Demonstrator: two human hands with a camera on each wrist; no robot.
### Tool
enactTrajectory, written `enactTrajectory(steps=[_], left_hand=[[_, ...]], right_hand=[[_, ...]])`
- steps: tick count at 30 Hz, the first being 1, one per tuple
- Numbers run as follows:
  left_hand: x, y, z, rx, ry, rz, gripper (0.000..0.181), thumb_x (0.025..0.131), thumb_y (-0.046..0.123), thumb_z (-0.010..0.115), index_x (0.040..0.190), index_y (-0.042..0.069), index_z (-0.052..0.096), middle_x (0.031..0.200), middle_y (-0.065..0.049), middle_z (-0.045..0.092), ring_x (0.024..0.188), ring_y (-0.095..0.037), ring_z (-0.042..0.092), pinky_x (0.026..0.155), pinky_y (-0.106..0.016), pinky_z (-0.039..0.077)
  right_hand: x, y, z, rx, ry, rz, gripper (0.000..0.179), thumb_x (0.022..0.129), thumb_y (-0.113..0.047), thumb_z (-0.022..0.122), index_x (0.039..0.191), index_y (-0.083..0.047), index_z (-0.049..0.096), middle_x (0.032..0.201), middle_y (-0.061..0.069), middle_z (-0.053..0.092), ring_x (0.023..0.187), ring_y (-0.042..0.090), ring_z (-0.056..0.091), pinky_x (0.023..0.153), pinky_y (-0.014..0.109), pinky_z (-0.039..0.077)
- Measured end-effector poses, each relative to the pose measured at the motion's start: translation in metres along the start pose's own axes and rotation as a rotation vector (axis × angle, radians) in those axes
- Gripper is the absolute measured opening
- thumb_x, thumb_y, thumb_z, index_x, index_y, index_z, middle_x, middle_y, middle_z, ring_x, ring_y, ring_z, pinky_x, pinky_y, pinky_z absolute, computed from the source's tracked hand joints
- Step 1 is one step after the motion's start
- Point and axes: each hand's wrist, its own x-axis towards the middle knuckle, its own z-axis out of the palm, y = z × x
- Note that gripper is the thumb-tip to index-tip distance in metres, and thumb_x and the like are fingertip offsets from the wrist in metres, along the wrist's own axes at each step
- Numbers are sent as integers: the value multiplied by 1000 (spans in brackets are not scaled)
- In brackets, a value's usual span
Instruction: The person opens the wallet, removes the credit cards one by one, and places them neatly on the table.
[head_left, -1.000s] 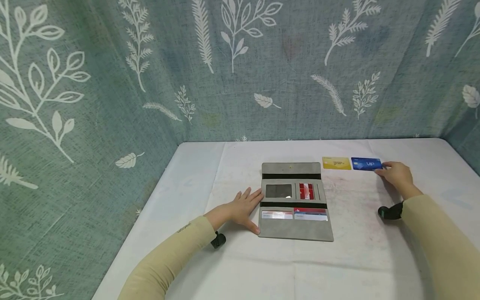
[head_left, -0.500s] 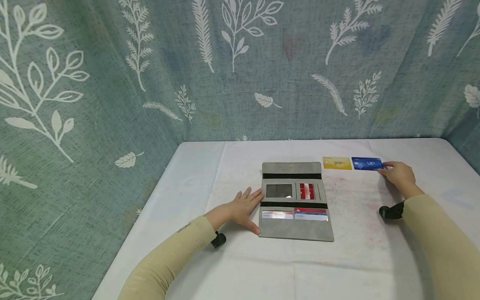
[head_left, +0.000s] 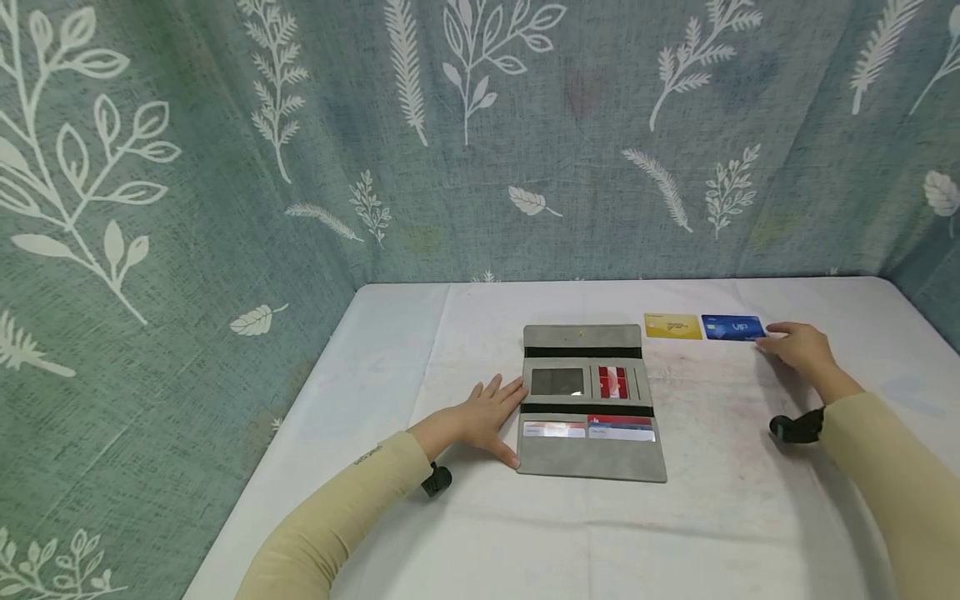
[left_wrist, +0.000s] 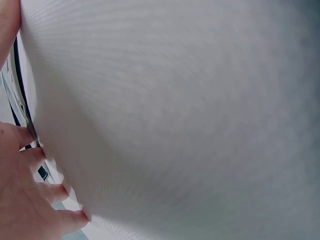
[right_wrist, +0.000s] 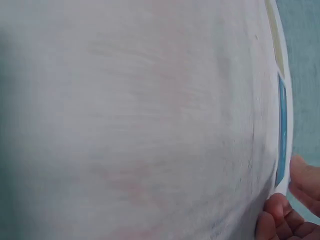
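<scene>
A grey trifold wallet (head_left: 592, 465) lies unfolded on the table, with red-and-white cards in its slots. My left hand (head_left: 480, 417) rests flat with spread fingers at the wallet's left edge. A blue VIP card (head_left: 733, 327) lies flat near the back of the table, right of a yellow card (head_left: 673, 326). My right hand (head_left: 801, 348) is at the blue card's right end, its fingertips close to the corner. In the right wrist view the thumb (right_wrist: 305, 175) and bent fingers (right_wrist: 278, 206) stand apart around the end of the blue card.
A white cloth covers the table (head_left: 570, 542). Green curtains (head_left: 450, 192) with white leaf prints hang behind it and at both sides. Black wrist cameras sit under each sleeve (head_left: 337, 517).
My right wrist and forearm have shifted slightly to the right, while the fingertips stay by the blue card. Both cards, the wallet and my left hand have not moved.
</scene>
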Motion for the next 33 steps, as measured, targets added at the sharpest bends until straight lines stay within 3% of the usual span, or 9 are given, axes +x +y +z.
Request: enactTrajectory(steps=[3, 6, 12, 19, 28, 33], left_hand=[[1, 0, 1, -2, -6, -3, 117, 66, 62, 70, 148, 11, 5, 155, -5, -4, 139, -37, -5, 108, -57, 6], [2, -1, 1, -7, 0, -2, 117, 65, 62, 70, 148, 11, 6, 155, -5, -4, 139, -37, -5, 108, -57, 6], [2, -1, 1, -9, 11, 7, 116, 65, 62, 70, 148, 11, 7, 155, -5, -2, 139, -37, -3, 108, -57, 7], [1, -1, 1, -5, 8, 0, 116, 65, 62, 70, 148, 11, 7, 155, -5, -2, 139, -37, -4, 108, -57, 7], [2, -2, 3, -3, 3, -6, 117, 65, 63, 70, 148, 12, 6, 155, -4, -4, 139, -36, -5, 109, -57, 6], [1, -1, 2, -8, 6, 1, 117, 65, 62, 70, 148, 11, 6, 155, -4, -3, 139, -37, -4, 108, -57, 6]], right_hand=[[-5, -1, 1, 15, -1, -52, 55, 90, -25, 52, 127, 15, 40, 113, 35, 50, 88, 36, 56, 71, 41, 49], [-9, -6, 3, 17, 6, -99, 53, 90, -25, 54, 123, 16, 44, 106, 33, 54, 77, 26, 58, 60, 30, 48], [-17, -15, 10, 85, 12, -80, 48, 91, -22, 53, 120, 15, 47, 93, 25, 58, 78, 26, 53, 57, 26, 44], [-30, -26, 19, 155, -11, -54, 47, 92, -25, 53, 121, 11, 49, 90, 17, 56, 80, 25, 49, 58, 25, 42], [-49, -45, 44, 190, -80, -144, 44, 93, -24, 52, 121, 9, 51, 97, 18, 60, 78, 20, 54, 60, 22, 46], [-59, -57, 57, 186, -96, -186, 40, 92, -21, 54, 119, 9, 53, 89, 15, 62, 73, 19, 53, 59, 23, 46]])
